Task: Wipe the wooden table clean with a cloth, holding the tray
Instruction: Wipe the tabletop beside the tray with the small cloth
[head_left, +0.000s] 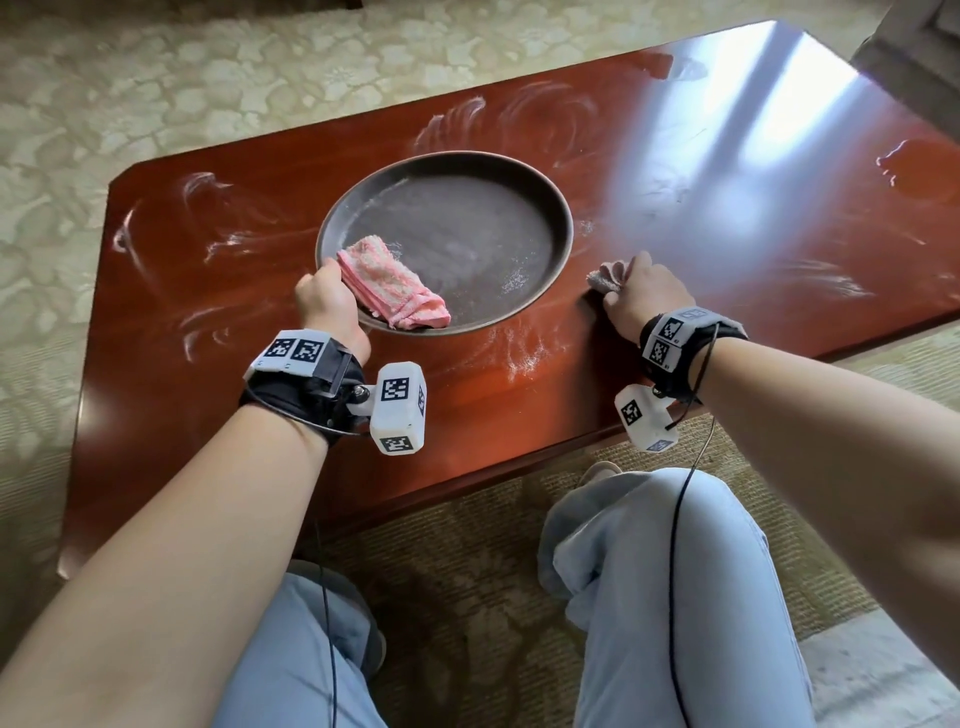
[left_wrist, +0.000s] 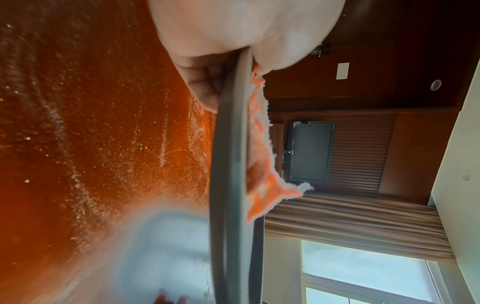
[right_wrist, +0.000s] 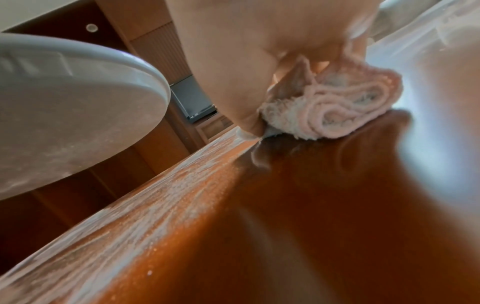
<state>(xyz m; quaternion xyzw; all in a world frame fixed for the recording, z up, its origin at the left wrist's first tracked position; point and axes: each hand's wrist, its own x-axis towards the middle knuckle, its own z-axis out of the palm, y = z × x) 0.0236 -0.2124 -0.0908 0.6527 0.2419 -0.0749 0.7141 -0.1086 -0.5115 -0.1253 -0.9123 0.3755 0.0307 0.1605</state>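
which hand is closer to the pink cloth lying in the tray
Left. The left hand grips the tray rim at the near-left edge, thumb pinning the pink cloth. The right hand is off the tray's right side, on the table, holding a second cloth.

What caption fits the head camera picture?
Left hand holds tray; right hand wipes powdery table with cloth.

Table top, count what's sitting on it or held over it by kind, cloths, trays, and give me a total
Cloths: 2, a pink cloth in the tray and a pale cloth in the right hand
Trays: 1, the round dark tray held by the left hand
Total: 3
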